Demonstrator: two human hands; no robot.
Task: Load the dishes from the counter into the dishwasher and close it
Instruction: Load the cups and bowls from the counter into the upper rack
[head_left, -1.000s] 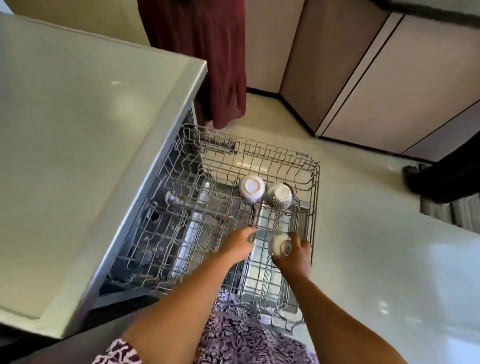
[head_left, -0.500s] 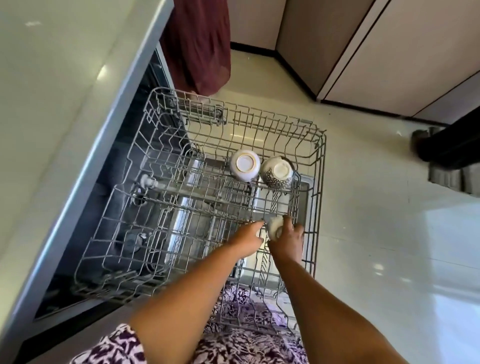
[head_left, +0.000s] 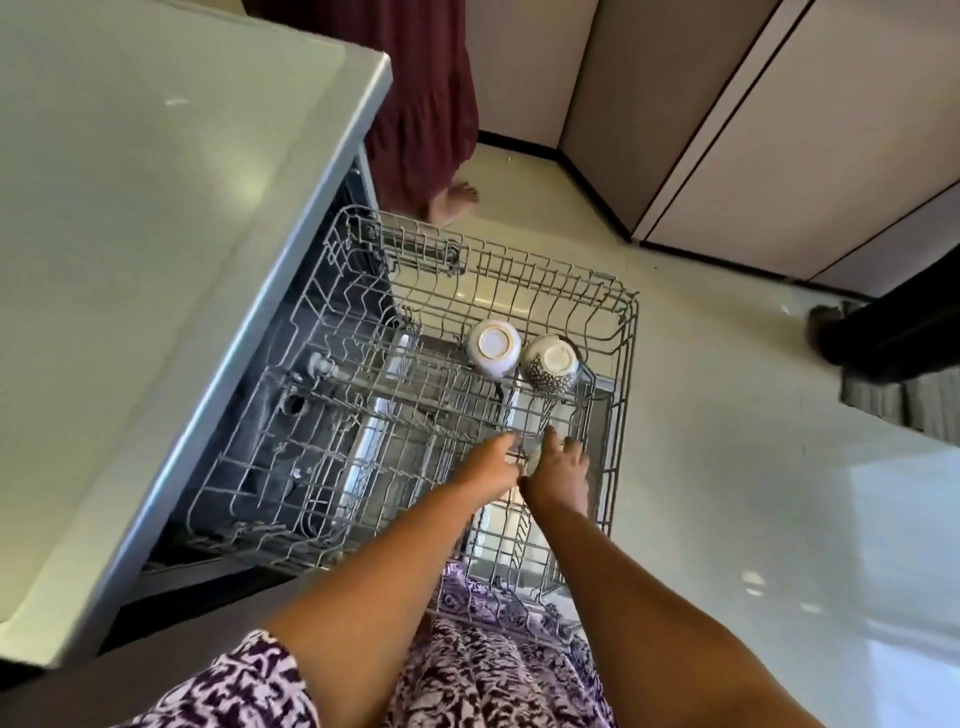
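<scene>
The upper dishwasher rack (head_left: 629, 364) is pulled out over the floor. Two cups stand upside down at its far right: a white cup (head_left: 492, 345) with a gold ring and a dark-patterned cup (head_left: 551, 365). My right hand (head_left: 562, 470) reaches down into the rack in front of them, its fingers round a small white cup (head_left: 531, 461). Only a pale sliver of that cup shows between my hands. My left hand (head_left: 491, 467) lies right beside it with straight fingers against the rack wires, touching or nearly touching the small cup.
The grey counter (head_left: 130, 260) overhangs the dishwasher on the left. A person in a maroon garment stands barefoot (head_left: 457, 200) just beyond the rack. Beige cabinets (head_left: 779, 156) line the far wall. A dark object (head_left: 883, 338) sits on the floor at right.
My right hand has sunk lower into the rack with the small cup, which is now mostly covered. My left hand has closed in beside it. The two upturned cups stay put.
</scene>
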